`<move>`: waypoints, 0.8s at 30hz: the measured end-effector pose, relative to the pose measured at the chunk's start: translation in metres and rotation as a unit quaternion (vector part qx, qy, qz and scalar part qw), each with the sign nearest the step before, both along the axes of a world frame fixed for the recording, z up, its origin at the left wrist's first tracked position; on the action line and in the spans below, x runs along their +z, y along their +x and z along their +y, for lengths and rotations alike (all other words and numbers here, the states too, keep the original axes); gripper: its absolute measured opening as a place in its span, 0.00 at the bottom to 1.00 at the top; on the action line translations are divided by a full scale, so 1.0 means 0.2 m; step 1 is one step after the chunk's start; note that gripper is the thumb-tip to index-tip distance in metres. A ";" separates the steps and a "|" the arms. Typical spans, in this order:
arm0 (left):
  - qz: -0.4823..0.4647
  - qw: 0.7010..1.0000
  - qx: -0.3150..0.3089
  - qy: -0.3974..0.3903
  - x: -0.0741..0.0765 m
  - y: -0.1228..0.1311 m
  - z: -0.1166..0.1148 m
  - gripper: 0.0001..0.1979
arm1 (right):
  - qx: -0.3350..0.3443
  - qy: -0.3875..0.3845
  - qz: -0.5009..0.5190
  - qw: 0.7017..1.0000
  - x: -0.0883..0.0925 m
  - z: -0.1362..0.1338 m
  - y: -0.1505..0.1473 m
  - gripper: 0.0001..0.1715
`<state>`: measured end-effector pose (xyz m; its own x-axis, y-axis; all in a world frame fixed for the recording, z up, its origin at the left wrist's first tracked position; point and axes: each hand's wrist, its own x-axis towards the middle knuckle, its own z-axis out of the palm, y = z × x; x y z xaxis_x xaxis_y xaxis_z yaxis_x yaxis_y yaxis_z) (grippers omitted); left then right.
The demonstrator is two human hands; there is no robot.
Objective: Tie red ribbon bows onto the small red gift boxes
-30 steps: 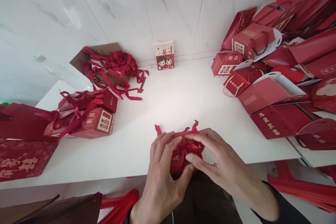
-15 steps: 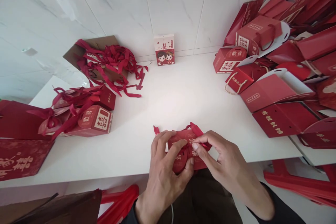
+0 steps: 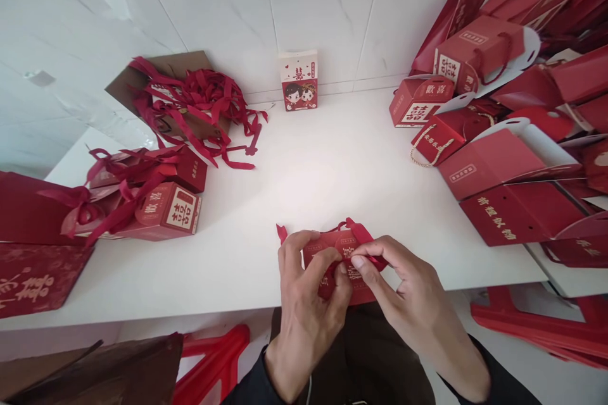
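Observation:
A small red gift box with gold characters and a red ribbon lies at the near edge of the white table. My left hand grips the box's left side, thumb and fingers closed round it. On the right side, my right hand pinches the box's top and ribbon between thumb and forefinger. A ribbon end sticks out to the left of my left fingers.
Finished red boxes tied with ribbon lie at the left. A cardboard box of loose red ribbons stands behind them. A small cartoon-printed box stands against the tiled wall. Many red boxes and bags are piled at the right.
Both hands have closed in on the small red box, and my fingers have shifted from spread over the ribbon to pinching the box top. The view has tilted down slightly.

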<state>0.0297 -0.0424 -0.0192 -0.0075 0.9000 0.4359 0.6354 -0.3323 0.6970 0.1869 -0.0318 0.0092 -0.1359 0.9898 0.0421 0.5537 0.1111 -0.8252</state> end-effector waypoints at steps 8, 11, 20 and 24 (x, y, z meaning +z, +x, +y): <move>0.005 1.000 -0.012 0.007 -0.01 -0.02 -0.01 0.10 | -0.002 -0.015 0.003 1.000 0.02 0.00 0.00 0.14; -0.009 1.000 -0.012 -0.011 -0.02 -0.03 0.00 0.09 | -0.023 -0.042 0.013 0.999 0.02 0.00 0.00 0.15; -0.040 0.997 -0.009 -0.070 0.01 -0.10 -0.06 0.14 | -0.029 -0.069 0.009 0.997 0.02 0.01 0.03 0.15; -0.025 0.996 0.009 -0.085 0.00 -0.20 -0.09 0.05 | -0.028 -0.062 0.007 0.998 0.03 0.02 0.04 0.15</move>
<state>-0.0108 -0.0613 -0.0194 -0.0425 0.9603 0.2756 0.6039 -0.1951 0.7728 0.1942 -0.0284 0.0145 -0.0805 0.9936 -0.0797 0.5452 -0.0231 -0.8380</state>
